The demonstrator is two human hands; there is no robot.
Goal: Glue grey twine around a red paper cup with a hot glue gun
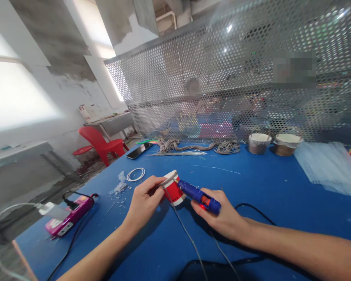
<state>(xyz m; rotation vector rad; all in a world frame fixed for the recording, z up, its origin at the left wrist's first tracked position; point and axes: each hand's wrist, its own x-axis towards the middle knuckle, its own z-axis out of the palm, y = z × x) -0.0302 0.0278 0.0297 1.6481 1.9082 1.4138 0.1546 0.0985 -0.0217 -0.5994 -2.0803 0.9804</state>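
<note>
My left hand [144,199] is closed on a small red and white paper cup [173,189] lying tilted on the blue table [251,195], pinching a thin grey cord [187,234] against its rim. My right hand [222,218] grips a blue hot glue gun [199,196] with a red lit switch. The gun's nozzle touches the cup's side near the rim. The cord trails from the cup toward me across the table.
A pink power strip [68,216] with a plug sits at the left edge. A white ring [135,174], a phone [139,150], bundles of grey cord [199,146], two wrapped cups [259,143] and clear plastic sheets [330,166] lie further back. Behind a perforated metal screen [236,78], other people work.
</note>
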